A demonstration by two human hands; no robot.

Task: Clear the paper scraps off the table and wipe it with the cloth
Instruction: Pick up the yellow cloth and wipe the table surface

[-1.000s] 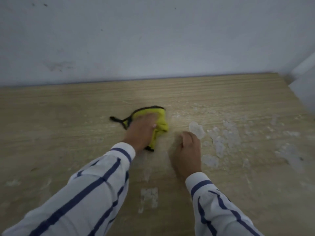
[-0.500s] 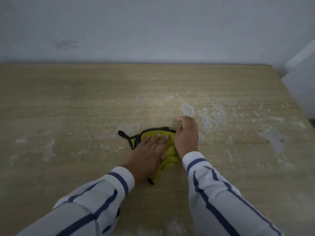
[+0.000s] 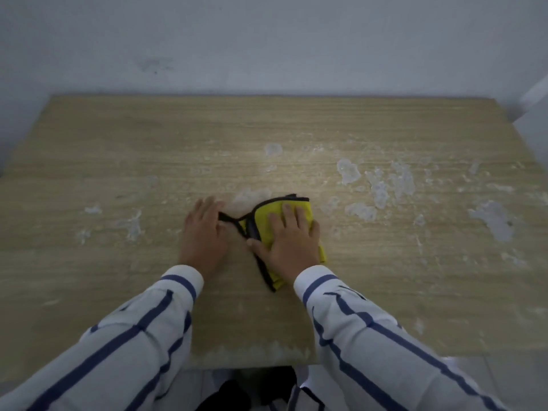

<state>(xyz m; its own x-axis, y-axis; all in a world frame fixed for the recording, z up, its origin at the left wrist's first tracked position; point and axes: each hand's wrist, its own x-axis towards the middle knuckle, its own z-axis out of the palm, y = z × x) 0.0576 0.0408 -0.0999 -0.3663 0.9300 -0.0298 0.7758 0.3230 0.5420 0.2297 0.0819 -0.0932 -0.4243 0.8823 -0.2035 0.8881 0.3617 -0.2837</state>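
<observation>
Wall (image 3: 267,40): matte grey-white, a few faint scuffs. Worktop (image 3: 118,143): pale wood-grain laminate, grain running left to right, square near edge.

Paper scraps (image 3: 348,171): thin, ragged whitish patches lying flat on the worktop. They are densest on the right half, with a few on the left and one patch just beyond the cloth.

Cloth (image 3: 296,210): yellow, soft-looking, black-edged, folded into a rough wedge. It lies near the centre of the worktop, under the right hand. Its long axis runs from near to far, leaning slightly right at the far end. A black strap (image 3: 229,217) points left from its far corner.

Right hand (image 3: 292,243): palm down on the cloth, fingers straight and pointing away, thumb out to the left along the black edge. Grip open, pressing flat, nothing clasped.

Left hand (image 3: 204,232): palm down on bare worktop just left of the cloth, fingers straight. Grip open, holding nothing. The strap's end meets the hand's edge; cannot tell whether it is pinned.

Sleeves (image 3: 370,336): white with dark blue stripes.
</observation>
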